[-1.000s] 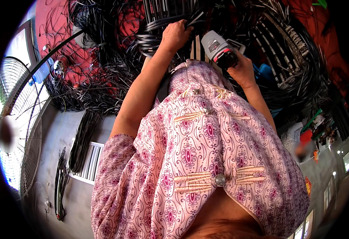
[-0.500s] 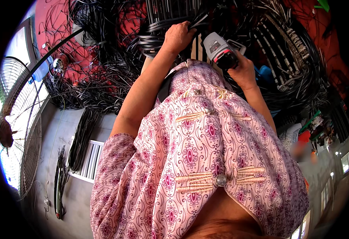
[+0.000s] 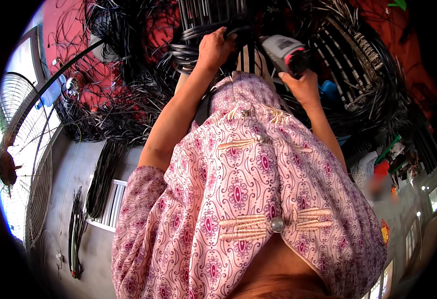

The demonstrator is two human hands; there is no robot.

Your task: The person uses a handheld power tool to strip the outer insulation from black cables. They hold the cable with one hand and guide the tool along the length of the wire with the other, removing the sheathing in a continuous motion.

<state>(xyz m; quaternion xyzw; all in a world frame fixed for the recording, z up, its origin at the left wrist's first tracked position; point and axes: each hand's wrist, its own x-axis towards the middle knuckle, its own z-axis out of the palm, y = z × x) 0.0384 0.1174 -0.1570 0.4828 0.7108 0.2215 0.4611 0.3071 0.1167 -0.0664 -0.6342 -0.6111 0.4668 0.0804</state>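
My left hand (image 3: 215, 51) is closed around black flat plastic strips (image 3: 194, 34) at the near edge of a piece woven from the same strips (image 3: 211, 11), top centre. The strips to the right of the fingers look dark and blurred. In my right hand (image 3: 302, 87) is a grey, black and red hand-held power tool (image 3: 284, 52); its exact kind I cannot make out. The tool's front points up and left toward the woven piece, apart from the left hand. Pale wooden bars (image 3: 246, 59) show between the two hands.
Tangled black strips (image 3: 113, 107) cover the red floor (image 3: 64, 35) on the left. A large fan (image 3: 21, 159) stands at far left. On the right lies a ladder-like bundle of strips (image 3: 348, 65), with a blue object (image 3: 329, 89) beside it. Strip bundles (image 3: 104, 179) hang at the lower left.
My left hand has shifted slightly left and down with the strips, whose ends no longer stick out to its right. The tool has moved a little right and tilted, its front swinging away from the strips.
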